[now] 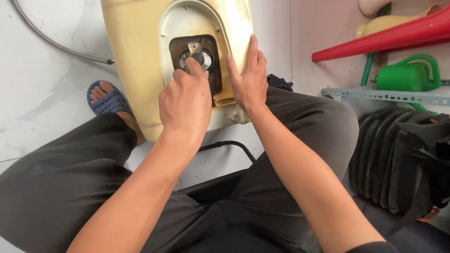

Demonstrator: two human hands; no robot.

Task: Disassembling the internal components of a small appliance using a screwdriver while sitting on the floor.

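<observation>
- Cream plastic housing (pixel 136 56): lies on the white tiled floor (pixel 42 84) between the seated person's knees, underside up, so the recessed opening faces the person and can be reached from above.
- Dark recess (pixel 213 70) in the housing's pale oval panel: holds a round metal fitting (pixel 199 57) with a small metal tab above it.
- Left hand (pixel 185 100): grip curled into a loose fist, thumb and forefinger pinched shut on the round metal fitting; knuckles up, wrist straight, forearm running up from lower left.
- Right hand (pixel 247 79): grip open, holding nothing; fingers flat and together, pressed on the panel's right rim just beside the recess, apparently to brace the housing. Forearm enters from lower right.
- Blue sandal (pixel 107 100): on the foot resting against the housing's left side, seemingly steadying it.
- Grey hose (pixel 51 42): curves over the floor to the housing's left edge.
- Metal shelf (pixel 389 95), right: carries a green watering can (pixel 410 75); a red cone (pixel 384 37) leans above.
- Black ribbed bundle (pixel 398 159): under the shelf, well apart.
</observation>
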